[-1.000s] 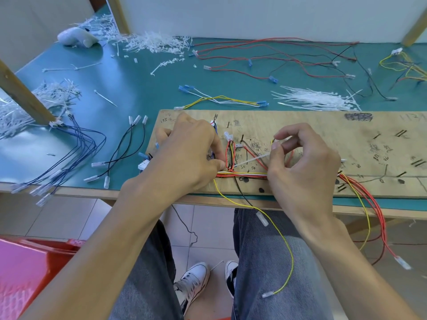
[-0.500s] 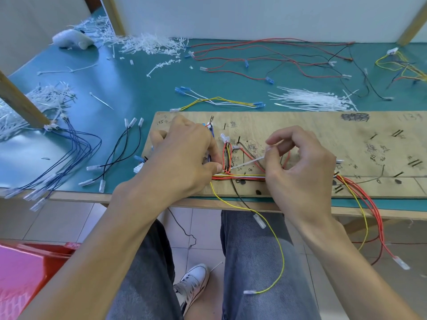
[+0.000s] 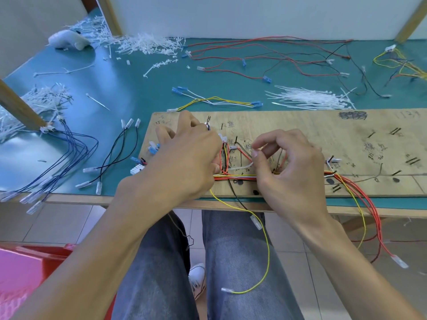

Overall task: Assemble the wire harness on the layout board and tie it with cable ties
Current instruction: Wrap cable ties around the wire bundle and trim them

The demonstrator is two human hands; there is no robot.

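Well, I judge this job roughly midway — the red, yellow and white wire bundle (image 3: 238, 177) lies routed along the near edge of the layout board (image 3: 300, 135). The left hand (image 3: 184, 162) curls over the bundle's left stretch and holds it down, fingertips mostly hidden. The right hand (image 3: 291, 172) pinches the tail of a white cable tie (image 3: 240, 167) that meets the bundle; I cannot tell if it is cinched. Left to do — loose red wires (image 3: 254, 58) lie on the mat beyond the board near a pile of spare ties (image 3: 307, 98), and the strands hanging off the front edge (image 3: 360, 199) look untied.
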